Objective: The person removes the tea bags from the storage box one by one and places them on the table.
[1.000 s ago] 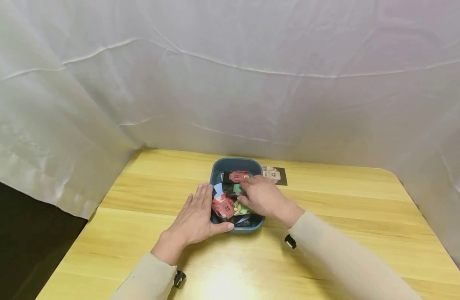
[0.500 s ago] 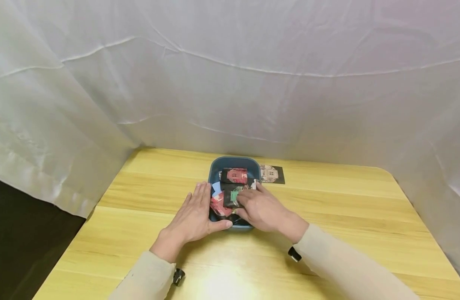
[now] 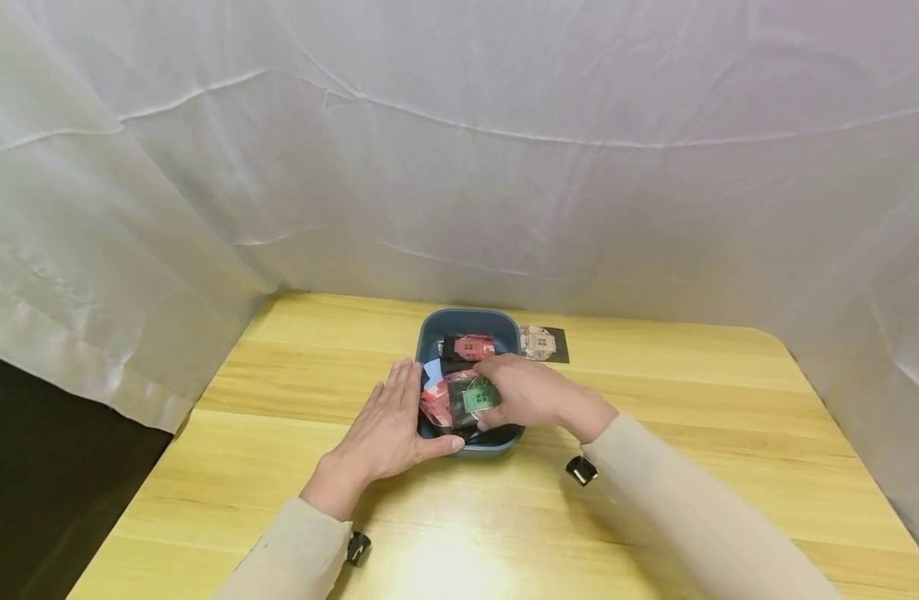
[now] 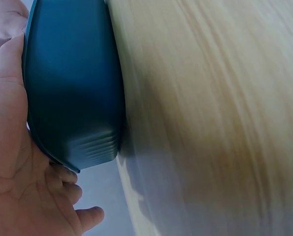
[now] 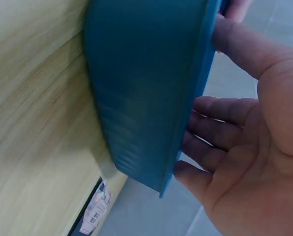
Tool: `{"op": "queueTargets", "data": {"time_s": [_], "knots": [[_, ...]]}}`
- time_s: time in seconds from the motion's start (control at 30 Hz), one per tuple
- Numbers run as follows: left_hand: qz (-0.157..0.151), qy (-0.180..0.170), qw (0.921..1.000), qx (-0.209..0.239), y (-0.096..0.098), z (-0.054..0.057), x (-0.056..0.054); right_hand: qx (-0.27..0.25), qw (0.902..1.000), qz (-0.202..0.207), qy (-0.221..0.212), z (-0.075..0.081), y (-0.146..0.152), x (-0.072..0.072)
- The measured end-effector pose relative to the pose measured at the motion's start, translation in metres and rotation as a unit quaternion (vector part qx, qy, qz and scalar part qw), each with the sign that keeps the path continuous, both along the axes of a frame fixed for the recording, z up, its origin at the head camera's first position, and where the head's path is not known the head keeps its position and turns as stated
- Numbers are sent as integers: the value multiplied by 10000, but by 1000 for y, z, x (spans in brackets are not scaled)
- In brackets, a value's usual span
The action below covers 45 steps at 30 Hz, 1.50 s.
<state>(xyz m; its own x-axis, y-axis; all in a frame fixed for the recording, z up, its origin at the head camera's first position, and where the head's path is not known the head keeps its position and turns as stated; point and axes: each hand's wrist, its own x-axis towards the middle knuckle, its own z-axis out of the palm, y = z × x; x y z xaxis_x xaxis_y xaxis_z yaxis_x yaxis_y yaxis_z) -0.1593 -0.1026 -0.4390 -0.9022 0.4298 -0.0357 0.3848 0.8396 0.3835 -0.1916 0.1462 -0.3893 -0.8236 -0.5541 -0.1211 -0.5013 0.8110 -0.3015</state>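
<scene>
A dark blue plastic bin [image 3: 468, 321] stands near the back of the table, holding several small printed packets. My left hand [image 3: 384, 432] lies along the bin's left rim with straight fingers, its thumb across the near left corner; the left wrist view shows the palm against the bin's rim. Over the right rim reaches my right hand [image 3: 530, 392], thumb and curled fingers around the right side of a black packet with a green label [image 3: 476, 398]. Beside that packet is a red one [image 3: 435, 404]. Farther back in the bin lies a black packet with a red label [image 3: 474, 347].
A black packet with a pale label [image 3: 545, 342] lies on the table just right of the bin. The wooden table [image 3: 691, 400] ends at a white cloth [image 3: 579, 208] behind. A light blue piece [image 3: 432, 372] shows inside the bin's left side.
My right hand shifts over the packets, drawing back toward me and then forward again. The green-labelled packet comes to lie over the red one, its label now uncovered. The left hand stays at the bin.
</scene>
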Motion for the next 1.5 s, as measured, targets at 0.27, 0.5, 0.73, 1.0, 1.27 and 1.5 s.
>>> {"op": "queueTargets", "data": {"time_s": [0.27, 0.5, 0.73, 1.0, 1.27, 1.5], "knots": [[-14, -20, 10000, -70, -1, 2, 1, 294, 9994, 18, -172, -7, -8, -4], [-24, -27, 10000, -32, 0, 2, 2, 569, 9983, -26, -105, -8, -10, -2], [-26, -28, 9998, -207, 2, 3, 2, 669, 9976, -11, 176, -10, -9, 2], [-59, 41, 9994, -335, 3, 5, 2, 515, 9980, -111, 346, -13, -7, 4], [-115, 59, 9991, -400, 2, 5, 2, 207, 9959, -72, 876, 0, -2, 6], [-124, 105, 9993, -346, -1, 4, 3, 101, 9919, -275, 1240, 20, 16, 6]]}}
